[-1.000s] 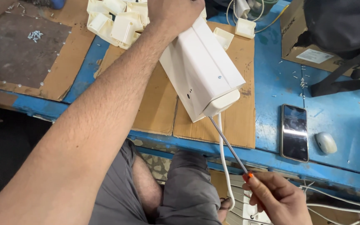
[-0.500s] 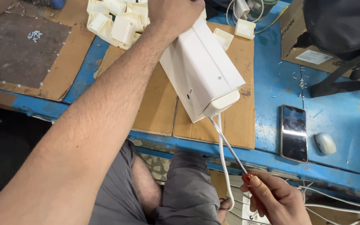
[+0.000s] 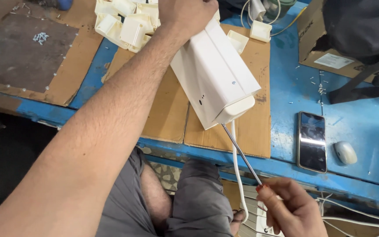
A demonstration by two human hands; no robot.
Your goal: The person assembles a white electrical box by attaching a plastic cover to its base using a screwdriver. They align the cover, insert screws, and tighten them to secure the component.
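Blue workbench [image 3: 356,127], paint worn, with small screws scattered over it. Cardboard sheets [image 3: 172,109] cover its left and middle; white plastic housings [image 3: 123,22] piled at far left. To the right lie a dark phone [image 3: 312,141], a white mouse [image 3: 345,152] just beside it, and a torn cardboard box [image 3: 330,57] farther back.

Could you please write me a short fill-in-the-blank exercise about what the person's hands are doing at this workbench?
1. The left hand grips the top of a tilted white housing, which leans on sheets of ____ covering the blue table.
2. The right hand holds a ____, its metal shaft reaching up to the housing's lower end.
3. A white ____ hangs down from that lower end.
4. A dark phone lies on the table beside a small white ____.

Missing words: cardboard; screwdriver; cable; mouse
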